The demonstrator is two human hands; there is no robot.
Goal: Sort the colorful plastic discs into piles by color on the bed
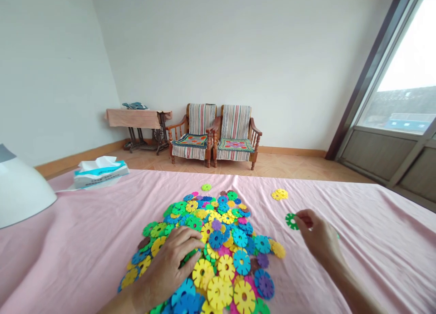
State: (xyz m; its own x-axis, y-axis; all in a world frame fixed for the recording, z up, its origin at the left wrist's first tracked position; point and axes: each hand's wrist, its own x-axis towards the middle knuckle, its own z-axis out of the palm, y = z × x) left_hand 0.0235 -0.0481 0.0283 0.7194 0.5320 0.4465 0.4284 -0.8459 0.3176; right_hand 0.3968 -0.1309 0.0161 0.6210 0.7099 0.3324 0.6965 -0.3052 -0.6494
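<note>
A large pile of notched plastic discs (220, 292) in yellow, blue, green, pink and purple lies on the pink cloth. My left hand (173, 259) rests on the left part of the pile, its fingers curved and apart over the discs; nothing is visibly held in it. To the right of the pile, my right hand (315, 232) pinches a green disc (291, 221) by its right edge, between thumb and fingers. A sliver of green shows just beyond the wrist side of that hand. A few yellow discs (279, 194) lie apart, above my right hand.
A tissue box (100, 173) stands at the table's back left, beside a white rounded object (22, 191). One light green disc (206, 187) lies behind the pile. Beyond the pink-covered table (85, 241) are two wooden chairs (235, 127) and a cloth-covered stand (132, 117).
</note>
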